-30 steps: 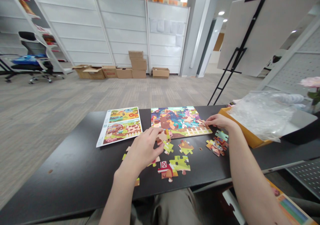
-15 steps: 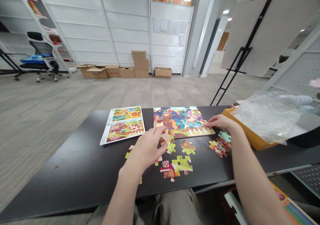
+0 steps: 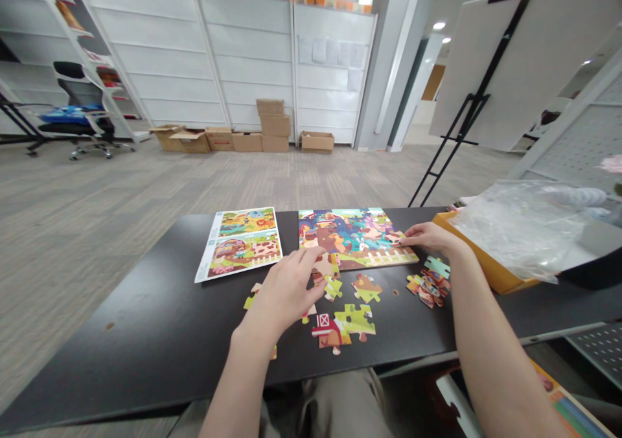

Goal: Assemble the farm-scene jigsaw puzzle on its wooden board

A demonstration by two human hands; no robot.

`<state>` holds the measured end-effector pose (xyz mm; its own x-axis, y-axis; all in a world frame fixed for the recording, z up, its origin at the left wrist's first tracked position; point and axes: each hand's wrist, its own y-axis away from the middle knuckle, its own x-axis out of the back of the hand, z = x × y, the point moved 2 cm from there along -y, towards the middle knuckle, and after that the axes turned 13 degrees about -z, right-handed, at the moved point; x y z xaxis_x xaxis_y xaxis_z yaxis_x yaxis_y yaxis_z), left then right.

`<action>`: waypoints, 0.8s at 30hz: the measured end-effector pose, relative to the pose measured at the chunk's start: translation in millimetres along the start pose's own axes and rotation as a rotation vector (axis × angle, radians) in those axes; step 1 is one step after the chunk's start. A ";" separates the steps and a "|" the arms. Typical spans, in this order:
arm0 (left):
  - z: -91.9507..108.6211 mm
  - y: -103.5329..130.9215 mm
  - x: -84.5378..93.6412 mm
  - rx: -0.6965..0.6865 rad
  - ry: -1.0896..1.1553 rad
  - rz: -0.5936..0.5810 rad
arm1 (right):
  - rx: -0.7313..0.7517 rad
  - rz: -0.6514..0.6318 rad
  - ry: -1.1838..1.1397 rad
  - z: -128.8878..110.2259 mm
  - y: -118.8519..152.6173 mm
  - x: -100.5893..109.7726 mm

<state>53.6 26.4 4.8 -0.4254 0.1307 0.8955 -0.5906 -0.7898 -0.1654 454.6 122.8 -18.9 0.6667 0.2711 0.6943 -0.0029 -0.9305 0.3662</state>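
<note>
In the head view, the puzzle board [image 3: 369, 260] lies flat near the far edge of the black table [image 3: 155, 321], just ahead of the hands. Most of its surface shows a coloured farm picture; whether every part is seated cannot be told. The work appears partly complete, since several pieces lie off the board: a brown-and-green piece [image 3: 367, 288], a red barn piece [image 3: 330, 328] touching a green piece [image 3: 358, 320], and a heap of pieces [image 3: 428, 286] at the right.

The right hand [image 3: 430, 236] has its fingertips at a piece on the board's right edge; whether it pinches or merely presses cannot be told. The left hand [image 3: 286, 282] is half curled, thumb and fingers parted around pieces at the board's near-left corner; a firm grasp cannot be confirmed.

A printed sheet [image 3: 243, 247] lies left of the board. A yellow box [image 3: 469, 256] with clear plastic wrap [image 3: 519, 230] stands at the right. Beyond are grey flooring [image 3: 160, 182], cardboard boxes [image 3: 275, 127], white shelving [image 3: 247, 49], an office chair [image 3: 80, 111] and an easel [image 3: 464, 120].
</note>
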 end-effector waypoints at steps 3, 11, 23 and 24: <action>0.5 -0.2 0.8 -0.008 0.001 0.005 | 0.021 -0.020 -0.081 -5.4 5.7 -1.8; 3.1 0.8 2.5 -0.022 0.021 0.024 | 0.224 -0.234 -0.221 -36.3 23.2 -10.8; 12.9 -2.9 -4.3 -0.034 -0.042 0.003 | 0.220 -0.712 -0.098 -63.0 27.9 -45.6; 14.2 -3.3 -4.7 -0.043 -0.039 0.005 | 0.254 -0.678 -0.102 -64.7 29.2 -43.8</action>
<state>67.3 19.8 7.0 -0.4015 0.1025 0.9101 -0.6181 -0.7636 -0.1867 377.0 99.8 1.5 0.5272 0.7950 0.3001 0.5996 -0.5983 0.5315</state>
